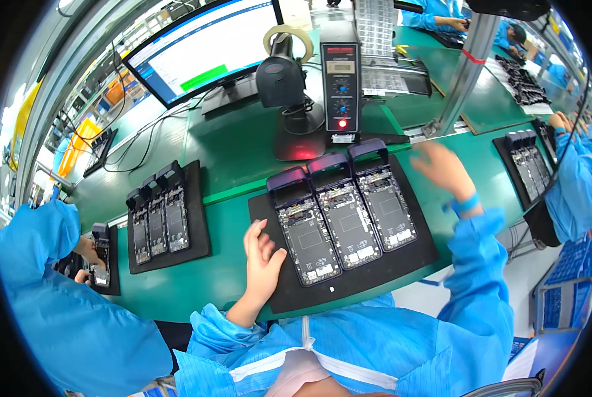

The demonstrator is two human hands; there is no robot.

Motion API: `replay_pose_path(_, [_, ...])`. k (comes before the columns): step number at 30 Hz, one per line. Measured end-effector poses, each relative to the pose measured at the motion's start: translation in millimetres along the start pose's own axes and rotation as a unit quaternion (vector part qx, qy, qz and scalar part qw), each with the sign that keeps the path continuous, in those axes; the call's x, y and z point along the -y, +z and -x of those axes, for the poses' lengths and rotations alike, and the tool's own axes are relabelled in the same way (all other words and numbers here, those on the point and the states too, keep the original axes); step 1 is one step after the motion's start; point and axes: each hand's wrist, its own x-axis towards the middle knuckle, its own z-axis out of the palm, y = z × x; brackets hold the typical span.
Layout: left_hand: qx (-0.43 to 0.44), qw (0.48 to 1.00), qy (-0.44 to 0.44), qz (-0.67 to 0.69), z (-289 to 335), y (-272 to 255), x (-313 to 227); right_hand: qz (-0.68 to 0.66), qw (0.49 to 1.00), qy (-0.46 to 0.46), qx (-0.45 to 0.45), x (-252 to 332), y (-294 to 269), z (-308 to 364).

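A black mat (375, 274) lies on the green bench (236, 165), bearing three opened phone bodies in hinged fixtures (342, 212), side by side, circuit boards and dark battery bays exposed. The left hand (261, 258) rests on the mat's left edge, fingers loosely spread, holding nothing. The right hand (445, 169), blurred, hovers open past the mat's right corner.

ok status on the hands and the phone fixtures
Left hand open, resting on black mat beside left fixture. Right hand raised, blurred, empty. Three fixtures open, nothing blocking.
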Motion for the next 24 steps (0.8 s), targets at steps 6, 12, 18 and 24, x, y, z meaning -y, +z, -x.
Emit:
replay_pose_path(6, [-0.026,0.925,-0.222,0.307,-22.1,9.5,-10.3,-0.415,0.871,0.18,-0.194,12.9,31.3,-107.7])
replay_pose_path(12, [0.126,0.919,-0.265,0.264,-34.6,17.4,-5.7,-0.525,0.789,0.242,-0.208,37.9,43.5,-112.7])
replay_pose_path(18, [0.053,0.917,-0.161,0.362,-24.2,-0.9,-9.6,-0.534,0.787,0.2,-0.236,80.3,40.4,-103.4])
replay_pose_path(24, [0.039,0.841,-0.144,0.52,-59.8,-21.8,-44.6,-0.622,0.767,0.143,0.063,158.8,83.7,-103.7])
